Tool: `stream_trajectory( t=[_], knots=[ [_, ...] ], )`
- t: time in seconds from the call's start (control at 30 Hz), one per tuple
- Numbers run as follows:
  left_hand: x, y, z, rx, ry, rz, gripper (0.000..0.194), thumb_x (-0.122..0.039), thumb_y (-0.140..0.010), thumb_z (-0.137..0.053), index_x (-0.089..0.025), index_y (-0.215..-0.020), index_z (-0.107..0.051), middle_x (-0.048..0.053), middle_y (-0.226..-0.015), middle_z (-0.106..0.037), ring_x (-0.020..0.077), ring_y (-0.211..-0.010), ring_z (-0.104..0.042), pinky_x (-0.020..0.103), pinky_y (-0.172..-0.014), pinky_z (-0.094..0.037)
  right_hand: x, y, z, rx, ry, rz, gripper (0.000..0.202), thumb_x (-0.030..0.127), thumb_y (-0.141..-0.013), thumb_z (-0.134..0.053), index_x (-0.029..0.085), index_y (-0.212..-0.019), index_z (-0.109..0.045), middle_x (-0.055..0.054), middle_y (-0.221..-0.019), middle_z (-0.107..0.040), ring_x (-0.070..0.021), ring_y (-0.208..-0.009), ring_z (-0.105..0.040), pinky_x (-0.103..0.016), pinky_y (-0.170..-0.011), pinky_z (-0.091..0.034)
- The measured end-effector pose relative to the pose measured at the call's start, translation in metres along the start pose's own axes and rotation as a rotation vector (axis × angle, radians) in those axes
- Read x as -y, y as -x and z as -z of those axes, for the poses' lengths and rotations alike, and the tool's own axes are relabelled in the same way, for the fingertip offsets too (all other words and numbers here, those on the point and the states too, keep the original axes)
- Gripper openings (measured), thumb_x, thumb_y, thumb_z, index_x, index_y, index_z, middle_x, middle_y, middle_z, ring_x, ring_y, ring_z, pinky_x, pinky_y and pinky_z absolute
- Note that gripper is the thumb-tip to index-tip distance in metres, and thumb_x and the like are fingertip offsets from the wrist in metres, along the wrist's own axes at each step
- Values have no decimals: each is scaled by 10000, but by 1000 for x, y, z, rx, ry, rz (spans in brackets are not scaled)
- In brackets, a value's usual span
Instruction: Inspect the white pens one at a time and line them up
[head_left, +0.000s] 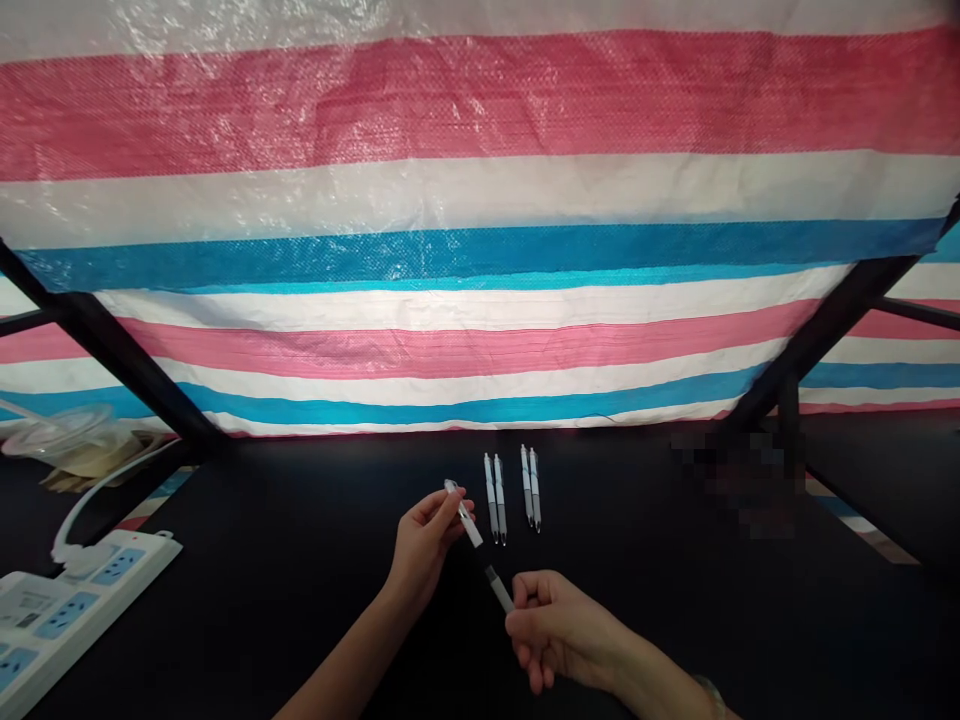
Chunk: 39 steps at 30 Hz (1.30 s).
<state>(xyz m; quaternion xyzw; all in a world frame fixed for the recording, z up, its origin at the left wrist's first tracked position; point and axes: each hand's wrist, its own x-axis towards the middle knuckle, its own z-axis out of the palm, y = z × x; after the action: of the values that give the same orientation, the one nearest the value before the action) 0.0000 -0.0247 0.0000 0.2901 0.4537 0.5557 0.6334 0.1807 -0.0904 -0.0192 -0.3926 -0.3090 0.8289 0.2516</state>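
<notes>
My left hand [426,545] is closed on the white upper barrel [470,528] of a pen, its thumb and fingers pinching near the clip end. In my right hand [559,630] the fingertips pinch the pen's grey lower barrel [501,592]. The two parts line up on a slant, with a dark stretch between them; whether a refill bridges it, I cannot tell. Beyond my hands, a pair of white-and-grey pens [495,500] lies on the black table [300,600], and another such pair of pens [531,488] lies just to its right.
At the lower left a white power strip [97,590] has a cable plugged in. A clear plastic container [64,440] sits behind it. Black frame bars [135,360] slant down on both sides, and a striped tarp [480,350] hangs at the back. A blurred patch covers the right.
</notes>
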Motion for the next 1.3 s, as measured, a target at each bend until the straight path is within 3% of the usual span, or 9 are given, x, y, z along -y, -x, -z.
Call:
stream_trajectory(
  t=[0.23,0.33,0.5,0.77,0.97,1.17,1.3],
  knots=[
    [-17,-13,12,-160,98,-106,321,-307,-587,-851,-113,-817,-739,70,-771,-735,138,-689,-664,198,-625,-533,1,2,0,55,4,-8,366,257,-627,-744,182,-771,-417,1,-531,-644,-130,-408,-611,-128,-329,-387],
    [-18,-15,15,-176,111,-112,322,-301,-583,-854,-114,-819,-738,71,-776,-738,134,-686,-666,194,-622,-534,3,2,0,76,-6,12,384,275,-623,-769,178,-765,-426,-4,-534,-644,-137,-418,-618,-131,-329,-395],
    [-13,-13,12,-120,89,-85,351,-340,-571,-860,-117,-811,-734,70,-769,-732,141,-683,-665,205,-622,-536,1,0,1,58,-21,20,414,287,-599,-793,180,-764,-428,-6,-523,-636,-138,-402,-609,-137,-324,-393],
    [2,12,-8,93,-88,22,321,-367,-647,-819,-128,-831,-709,58,-727,-703,130,-657,-646,182,-586,-507,2,-1,0,1,-38,24,391,312,-632,-760,183,-770,-418,-5,-530,-633,-123,-402,-593,-142,-347,-365],
    [-2,11,-6,120,-81,-5,297,-353,-664,-808,-145,-845,-699,37,-779,-678,148,-720,-656,220,-674,-531,3,0,1,-14,-88,65,365,396,-716,-723,160,-772,-450,-4,-584,-628,-82,-422,-570,-156,-408,-360],
    [1,11,-4,164,-93,-1,268,-354,-713,-773,-146,-866,-698,24,-776,-648,142,-726,-648,220,-681,-529,4,-1,3,-35,-127,65,357,418,-720,-720,133,-792,-519,-9,-581,-617,-81,-408,-553,-168,-401,-349],
    [2,14,-4,208,-75,4,248,-344,-738,-758,-153,-885,-698,32,-808,-657,152,-761,-657,232,-709,-532,4,-3,4,-15,-121,63,333,430,-752,-661,114,-763,-556,-2,-509,-580,-61,-332,-481,-160,-339,-262]
  ],
)
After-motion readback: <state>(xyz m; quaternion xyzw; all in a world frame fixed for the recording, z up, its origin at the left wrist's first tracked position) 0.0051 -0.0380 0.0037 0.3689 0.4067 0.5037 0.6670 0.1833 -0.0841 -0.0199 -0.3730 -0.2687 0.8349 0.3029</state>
